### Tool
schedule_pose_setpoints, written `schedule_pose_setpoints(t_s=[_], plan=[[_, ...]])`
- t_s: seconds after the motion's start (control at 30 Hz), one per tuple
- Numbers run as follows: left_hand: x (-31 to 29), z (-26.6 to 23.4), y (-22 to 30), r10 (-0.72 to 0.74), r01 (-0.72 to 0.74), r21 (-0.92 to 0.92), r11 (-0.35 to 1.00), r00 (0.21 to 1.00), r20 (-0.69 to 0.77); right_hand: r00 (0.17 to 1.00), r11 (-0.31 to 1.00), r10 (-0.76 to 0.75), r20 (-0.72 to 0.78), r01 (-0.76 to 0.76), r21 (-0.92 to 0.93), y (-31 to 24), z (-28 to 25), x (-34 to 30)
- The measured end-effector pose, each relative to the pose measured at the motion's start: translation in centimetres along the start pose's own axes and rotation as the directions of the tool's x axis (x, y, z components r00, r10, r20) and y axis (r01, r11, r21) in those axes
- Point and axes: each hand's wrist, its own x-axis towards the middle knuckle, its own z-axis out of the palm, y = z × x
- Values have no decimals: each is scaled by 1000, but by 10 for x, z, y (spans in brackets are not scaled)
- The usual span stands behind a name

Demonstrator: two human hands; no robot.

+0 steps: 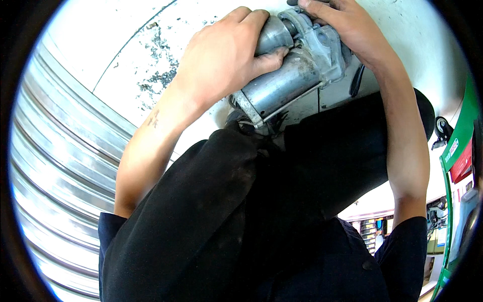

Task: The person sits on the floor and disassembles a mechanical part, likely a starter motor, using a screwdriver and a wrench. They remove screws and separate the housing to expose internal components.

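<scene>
Silver motor [282,88]: left grip [224,55] clasping its smaller cylinder [274,37]; right grip [353,26] at grey housing [324,48], cannot tell if closed.

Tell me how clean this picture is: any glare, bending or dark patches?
In the head view, the ribbed metal panel bends into curves and shows streaky glare; the pale floor nearly washes out at upper left; the black trousers lose detail in shadow. In the head view, the metal motor looks fairly sharp despite highlights, but the top edge crops the right hand.
</scene>
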Motion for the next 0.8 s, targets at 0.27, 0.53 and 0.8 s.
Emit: schedule_pose_setpoints(t_s=[0.27,0.53,0.8], plan=[[24,-25,17,-88,76,52,996,950,299,924,936,-179,-339,53,-349,-34,-52,-43],[23,20,-16,75,-59,-110,992,986,148,775,626,-185,-604,-381,-680,46,-66,-68],[28,-20,1,222,-202,-119,972,954,201,836,592,-505,-217,152,-791,-52,2,48]])
